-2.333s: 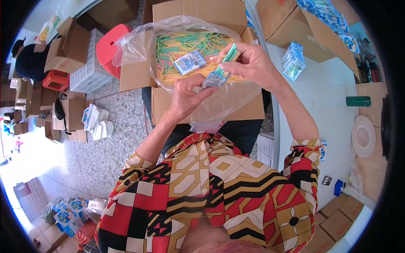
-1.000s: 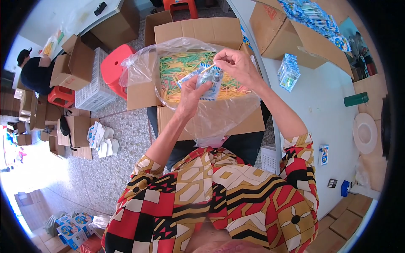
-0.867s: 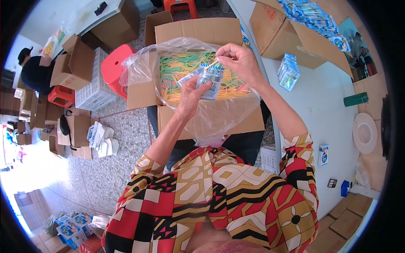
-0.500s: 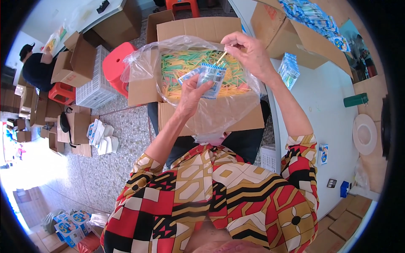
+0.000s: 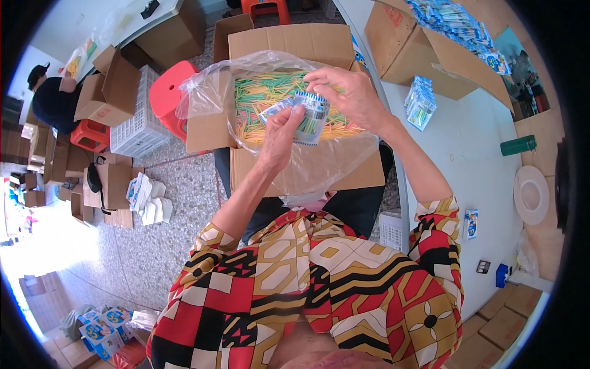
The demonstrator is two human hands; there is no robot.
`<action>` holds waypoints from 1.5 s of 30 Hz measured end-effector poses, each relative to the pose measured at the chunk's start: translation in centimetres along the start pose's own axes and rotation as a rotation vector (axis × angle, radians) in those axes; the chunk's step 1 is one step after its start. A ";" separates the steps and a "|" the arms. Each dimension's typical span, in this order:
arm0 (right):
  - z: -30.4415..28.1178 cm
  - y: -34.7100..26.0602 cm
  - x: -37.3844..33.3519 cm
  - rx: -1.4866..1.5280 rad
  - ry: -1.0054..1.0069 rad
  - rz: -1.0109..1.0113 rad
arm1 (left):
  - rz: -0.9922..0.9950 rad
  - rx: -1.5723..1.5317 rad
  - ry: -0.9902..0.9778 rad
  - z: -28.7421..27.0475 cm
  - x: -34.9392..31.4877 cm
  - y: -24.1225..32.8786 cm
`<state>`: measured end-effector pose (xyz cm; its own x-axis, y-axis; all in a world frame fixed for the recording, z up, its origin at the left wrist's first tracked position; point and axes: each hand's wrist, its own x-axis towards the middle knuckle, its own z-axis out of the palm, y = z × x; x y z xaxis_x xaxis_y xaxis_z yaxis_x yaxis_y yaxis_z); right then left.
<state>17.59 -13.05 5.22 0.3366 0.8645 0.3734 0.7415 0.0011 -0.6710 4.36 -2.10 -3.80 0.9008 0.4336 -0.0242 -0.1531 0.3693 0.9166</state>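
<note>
My left hand is closed on a small clear packet with blue-and-white printing, thumb across its front. Thin coloured sticks show inside it. Another blue-and-white packet lies behind it, jutting out to the left of my thumb. At the packet's top edge is my right hand, its fingers curled and drawn together; whatever they pinch is hidden. Below both hands stands an open cardboard box lined with a clear plastic bag. It is filled with loose green, yellow, orange and pink sticks.
On the white table to the right lie a stack of filled packets, a single packet and a green bottle. A carton bears more packets. A red stool stands left; a person sits far left.
My right hand has come down and left to the packet's mouth. The pale yellow sticks it held above the opening no longer show there. My left hand has barely moved.
</note>
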 end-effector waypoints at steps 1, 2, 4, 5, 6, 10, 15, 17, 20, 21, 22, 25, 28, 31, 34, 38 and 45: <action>0.0 -0.1 -0.1 0.141 0.016 0.067 | 0.000 0.000 0.003 0.0 0.0 0.0; -0.1 0.1 -0.1 0.142 0.016 0.068 | 0.007 0.008 0.004 0.1 0.0 0.2; -0.4 0.6 0.0 0.274 0.092 0.108 | 0.013 0.016 0.005 0.5 0.0 0.4; -0.4 0.7 -0.1 0.274 0.095 0.110 | 0.001 0.037 -0.005 0.7 0.0 0.6; -0.3 0.8 -0.2 0.330 0.090 0.128 | -0.011 0.059 -0.014 1.0 -0.1 0.7; 0.5 1.3 -0.9 0.524 0.088 0.229 | 0.005 0.077 -0.019 1.6 0.0 0.7; 0.3 0.5 -1.7 0.341 0.018 0.199 | 0.021 -0.035 0.075 1.9 0.1 0.0; 0.2 0.8 -2.1 0.330 0.006 0.189 | 0.010 -0.056 0.082 2.1 0.1 0.0; -0.1 1.4 -2.5 0.434 0.081 0.150 | 0.008 -0.064 0.076 2.3 0.1 -0.3; -0.4 1.4 -2.5 0.525 0.135 0.173 | 0.015 -0.051 0.062 2.4 0.1 -0.4; -0.6 1.4 -2.5 0.616 0.189 0.197 | 0.015 -0.050 0.061 2.4 0.1 -0.5; -0.5 1.3 -2.4 0.657 0.206 0.189 | 0.019 -0.033 0.047 2.6 0.0 -0.5; 0.3 0.8 -2.7 0.677 0.164 0.248 | 0.043 -0.008 0.025 3.1 0.0 -0.4; 1.2 0.2 -3.4 0.626 0.085 0.303 | 0.046 -0.042 0.034 3.3 -0.1 -0.1; 1.4 0.2 -3.5 0.712 0.304 0.213 | 0.027 -0.081 0.114 2.7 -0.1 0.4; 1.3 1.6 -4.7 0.684 0.207 0.258 | 0.099 -0.185 0.121 3.5 0.0 1.5; 0.0 1.1 -6.2 0.220 0.272 0.232 | 0.222 0.118 -0.012 2.8 0.4 1.0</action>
<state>16.35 -18.36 2.14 0.6431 0.6902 0.3317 0.4962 -0.0457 -0.8670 5.70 -3.88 -1.75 0.8553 0.4833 0.1866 -0.2993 0.1670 0.9394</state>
